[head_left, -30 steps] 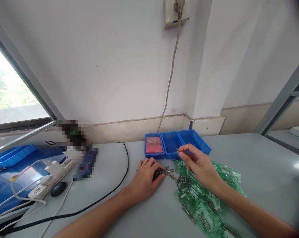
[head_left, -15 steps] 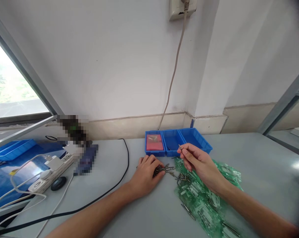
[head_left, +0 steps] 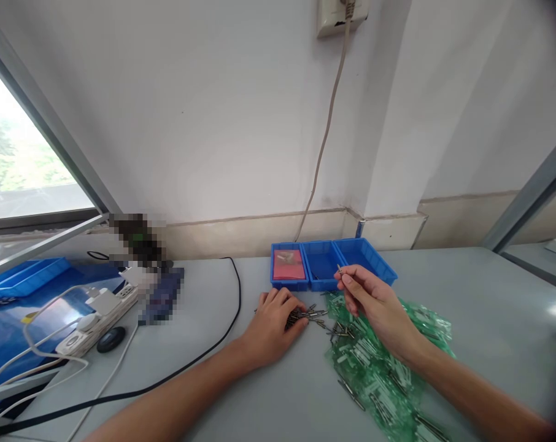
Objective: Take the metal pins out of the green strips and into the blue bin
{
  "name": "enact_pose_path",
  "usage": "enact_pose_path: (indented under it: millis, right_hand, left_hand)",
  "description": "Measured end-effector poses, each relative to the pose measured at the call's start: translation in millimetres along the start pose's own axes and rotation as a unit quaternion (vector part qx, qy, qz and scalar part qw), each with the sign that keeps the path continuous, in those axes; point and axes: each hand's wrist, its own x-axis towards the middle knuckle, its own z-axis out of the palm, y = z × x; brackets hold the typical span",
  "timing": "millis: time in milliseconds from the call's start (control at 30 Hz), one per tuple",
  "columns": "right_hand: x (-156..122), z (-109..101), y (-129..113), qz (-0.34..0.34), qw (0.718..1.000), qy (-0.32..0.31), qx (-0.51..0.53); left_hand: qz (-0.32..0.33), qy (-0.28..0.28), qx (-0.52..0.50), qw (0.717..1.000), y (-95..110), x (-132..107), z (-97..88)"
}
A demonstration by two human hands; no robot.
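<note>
My right hand (head_left: pixel 374 301) pinches a slim metal pin (head_left: pixel 340 269) between thumb and fingertips, its tip pointing up in front of the blue trays. On the grey table my left hand (head_left: pixel 275 322) lies cupped over a pile of small metal pins (head_left: pixel 312 313), thumb apart from the fingers; its palm side is hidden. Beneath and beside my right hand spread green plastic bags (head_left: pixel 370 368), with pins and white strips in or on them. Loose pins (head_left: pixel 350 394) lie at the bags' left edge.
Three joined blue trays stand at the back; the left tray (head_left: pixel 289 284) holds a red sheet, and dark slivers show in the middle tray (head_left: pixel 324 285). A black cable (head_left: pixel 204 351) crosses the table at left, near a power strip (head_left: pixel 94 325) and a dark mouse (head_left: pixel 111 339).
The pin in my right hand has turned more upright. My left hand stays on the pile. The whole view has shifted slightly.
</note>
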Motion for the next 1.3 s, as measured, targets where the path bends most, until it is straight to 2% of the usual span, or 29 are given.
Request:
enact_pose_path:
  millis: [200,333,433,533,667,767,933,1033,1300]
  right_hand:
    - [-0.4,-0.7,-1.2,-0.002,1.0,0.014,0.007]
    - [-1.2,-2.7,2.7,-0.005,0.999,0.015,-0.047]
    - [-4.3,-2.5,5.5,-0.07,0.988,0.015,-0.14]
    - [-9.2,-0.6,5.9,-0.15,0.963,0.006,-0.226]
    - [-14.1,2.0,5.4,-0.177,0.947,-0.012,-0.266]
    - [-13.7,2.6,4.3,-0.154,0.96,-0.023,-0.232]
    - [-8.2,2.0,-1.5,-0.002,0.996,-0.054,-0.065]
    - [-6.3,2.7,-5.0,0.051,0.997,-0.06,0.018]
    - [-6.9,3.2,-10.4,0.105,0.981,-0.078,0.14]
  left_hand:
    - [0.0,0.0,-0.003,1.0,-0.5,-0.7,0.1]
    - [0.002,-0.002,0.001,1.0,-0.8,-0.7,-0.2]
    - [0.002,-0.002,0.003,1.0,-1.0,-0.3,-0.5]
    - [0.002,-0.003,0.003,1.0,-0.8,0.2,-0.3]
    - [0.002,0.0,0.003,1.0,-0.5,0.0,0.0]
    - [0.003,-0.001,0.002,1.0,-1.0,-0.5,0.0]
    - [0.005,0.002,0.003,1.0,-2.4,-1.3,1.1]
    - [0.003,-0.001,0.007,1.0,-2.0,-0.9,1.1]
    - [0.004,-0.002,0.006,1.0,-0.7,-1.1,1.0]
